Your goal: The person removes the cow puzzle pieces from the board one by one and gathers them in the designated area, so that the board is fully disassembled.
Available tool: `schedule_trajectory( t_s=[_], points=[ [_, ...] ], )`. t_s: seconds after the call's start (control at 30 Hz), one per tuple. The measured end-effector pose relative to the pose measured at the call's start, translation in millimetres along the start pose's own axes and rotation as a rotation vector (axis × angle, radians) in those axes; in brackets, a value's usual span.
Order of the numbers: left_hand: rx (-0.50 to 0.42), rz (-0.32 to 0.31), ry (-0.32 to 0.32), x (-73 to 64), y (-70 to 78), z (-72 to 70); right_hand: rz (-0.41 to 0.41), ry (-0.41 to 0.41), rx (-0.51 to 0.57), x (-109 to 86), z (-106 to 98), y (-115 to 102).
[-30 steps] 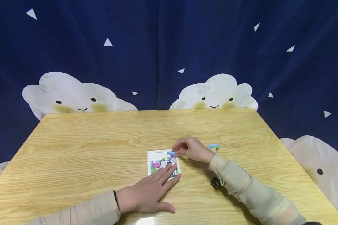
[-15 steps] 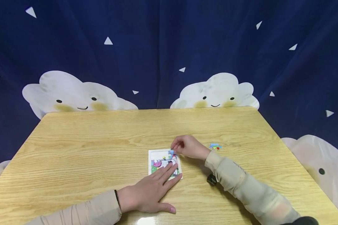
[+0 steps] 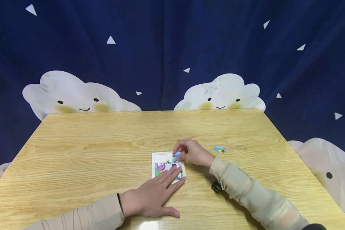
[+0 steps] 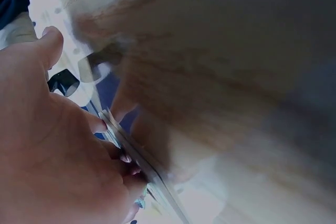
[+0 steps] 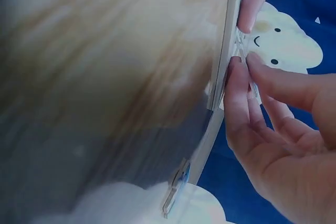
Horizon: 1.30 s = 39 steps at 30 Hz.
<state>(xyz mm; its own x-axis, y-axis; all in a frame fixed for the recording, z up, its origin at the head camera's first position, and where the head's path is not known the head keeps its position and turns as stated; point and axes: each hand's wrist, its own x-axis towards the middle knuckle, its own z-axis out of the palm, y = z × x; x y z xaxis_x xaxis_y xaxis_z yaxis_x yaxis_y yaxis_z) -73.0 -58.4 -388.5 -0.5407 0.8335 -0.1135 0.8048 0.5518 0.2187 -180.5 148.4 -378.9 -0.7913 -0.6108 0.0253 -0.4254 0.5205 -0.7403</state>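
A square, white-framed jigsaw puzzle point(image 3: 153, 167) with a cartoon cow lies on the wooden table. My left hand point(image 3: 152, 198) rests across its lower right part, fingers straight and spread, thumb on the tabletop. At the top right corner of the frame, my right hand point(image 3: 194, 153) pinches a mostly blue puzzle piece point(image 3: 176, 155) between thumb and fingers. In the right wrist view the thumb and fingertips meet right at the board's surface, beside a left fingertip. The upper left of the puzzle shows bare white backing. The left hand hides part of the cow.
A loose puzzle piece point(image 3: 220, 149), blue and green with a red spot, lies on the table to the right of the right hand. A dark blue curtain point(image 3: 161, 57) with white clouds hangs behind the table's far edge point(image 3: 158, 111). A black device point(image 3: 216, 187) sits under the right wrist.
My right hand has shifted slightly left and the blue piece sits lower in the top right corner of the frame. The left hand has stayed on the puzzle.
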Motion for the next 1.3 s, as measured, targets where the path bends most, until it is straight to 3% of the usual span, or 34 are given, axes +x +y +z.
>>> schedule_trajectory(
  t_s=[0.27, 0.4, 0.63, 0.9, 1.1, 1.3],
  points=[
    [-0.017, 0.004, 0.001, 0.3, -1.2, 1.6, 0.044, 0.033, 0.088, -13.8, -16.6, 2.8],
    [-0.027, 0.002, 0.002, -0.1, -0.8, -0.3, 0.07, 0.068, 0.121, -30.8, -38.5, 12.8],
    [-0.032, -0.001, 0.001, -1.2, -0.2, -1.7, 0.192, 0.13, 0.153, -69.0, -85.1, 37.2],
    [-0.025, 0.006, 0.014, -1.1, -0.4, -0.3, 0.302, 0.201, 0.118, -105.9, -129.5, 85.4],
    [-0.018, 0.011, 0.024, -1.5, -0.3, 0.3, 0.391, 0.203, 0.087, -118.6, -140.5, 113.0],
    [-0.019, 0.013, 0.024, -1.3, -1.1, 0.9, 0.414, 0.22, -0.122, -121.2, -141.4, 121.3]
  ],
)
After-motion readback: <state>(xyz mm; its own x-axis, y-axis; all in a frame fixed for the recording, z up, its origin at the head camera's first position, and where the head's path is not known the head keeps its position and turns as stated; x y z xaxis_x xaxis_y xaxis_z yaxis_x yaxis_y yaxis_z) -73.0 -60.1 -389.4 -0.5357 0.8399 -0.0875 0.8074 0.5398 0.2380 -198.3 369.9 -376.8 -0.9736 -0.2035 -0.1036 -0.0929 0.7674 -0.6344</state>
